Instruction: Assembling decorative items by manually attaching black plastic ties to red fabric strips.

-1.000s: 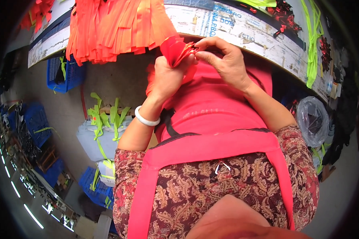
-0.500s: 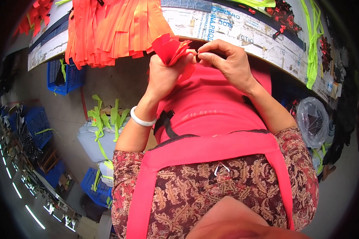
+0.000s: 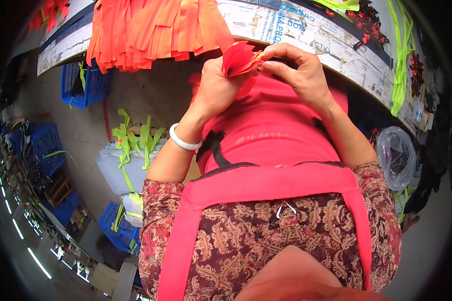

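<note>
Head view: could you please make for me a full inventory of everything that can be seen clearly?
Table: one, worn white edge, across the top
Fabric strips: many, orange to red, hanging over its edge, upper left
Fabric bundle: one, red, upper centre
Small pieces: several, black and red, table's right part
Pale stack: one, grey-blue, left
Ribbons: several, yellow-green, table's right end and on the pale stack
Baskets: at least three, blue, left
Plastic bag: one, clear, right
Apron: one, pink-red, worn
Shirt: one, patterned dark red and tan, worn
Bracelet: one, white, left wrist
Left hand: one, bare, holding the bundle
Right hand: one, bare, fingertips at the bundle's end
</note>
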The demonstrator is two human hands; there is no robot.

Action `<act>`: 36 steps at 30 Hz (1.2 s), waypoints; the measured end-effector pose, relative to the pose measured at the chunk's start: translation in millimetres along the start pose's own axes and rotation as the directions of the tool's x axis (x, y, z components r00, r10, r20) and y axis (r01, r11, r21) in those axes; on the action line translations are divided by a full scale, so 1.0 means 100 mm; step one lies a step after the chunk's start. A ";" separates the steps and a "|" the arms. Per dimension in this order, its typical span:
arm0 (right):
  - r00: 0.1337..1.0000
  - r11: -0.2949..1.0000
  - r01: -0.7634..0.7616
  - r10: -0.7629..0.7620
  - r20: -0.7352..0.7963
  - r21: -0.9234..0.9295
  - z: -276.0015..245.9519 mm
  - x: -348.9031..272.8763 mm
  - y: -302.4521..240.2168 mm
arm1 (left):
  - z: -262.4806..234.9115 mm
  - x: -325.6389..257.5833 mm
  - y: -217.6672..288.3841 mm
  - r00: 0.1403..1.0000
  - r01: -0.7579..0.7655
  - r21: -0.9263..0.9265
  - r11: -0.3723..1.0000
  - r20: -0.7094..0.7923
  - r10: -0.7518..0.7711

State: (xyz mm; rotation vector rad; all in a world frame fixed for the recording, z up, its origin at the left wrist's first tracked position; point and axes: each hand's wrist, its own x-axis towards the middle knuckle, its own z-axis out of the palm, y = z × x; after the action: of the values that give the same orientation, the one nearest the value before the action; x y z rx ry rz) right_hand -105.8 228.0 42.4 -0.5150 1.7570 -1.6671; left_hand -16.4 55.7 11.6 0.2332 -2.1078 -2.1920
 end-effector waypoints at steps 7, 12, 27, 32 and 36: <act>0.993 0.986 0.101 -0.091 0.078 -0.130 -0.03 0.04 0.06 | 0.02 -0.03 -0.05 0.998 -0.052 0.052 0.997 0.020 0.051; 0.956 0.902 0.287 -0.292 0.033 -0.322 0.06 -0.02 0.12 | -0.03 -0.03 -0.07 0.997 -0.082 0.080 0.993 0.003 0.082; 0.991 0.945 -0.108 0.126 -0.038 0.308 0.00 0.10 0.13 | -0.20 -0.06 0.08 0.973 0.229 -0.189 0.955 0.017 -0.230; 0.942 0.921 -0.328 0.304 0.142 0.209 0.09 0.10 0.21 | -0.21 -0.06 0.03 0.973 0.232 -0.181 0.956 0.026 -0.231; 0.989 0.943 -0.148 0.138 0.053 0.300 0.08 0.13 0.18 | -0.25 -0.05 -0.02 0.979 0.203 -0.247 0.948 0.053 -0.196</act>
State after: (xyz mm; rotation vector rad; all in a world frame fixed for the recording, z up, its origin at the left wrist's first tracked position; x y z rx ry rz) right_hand -107.3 215.2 22.6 -0.2646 1.4425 -1.7713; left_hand -6.7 32.4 9.2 0.4142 -1.8650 -2.5620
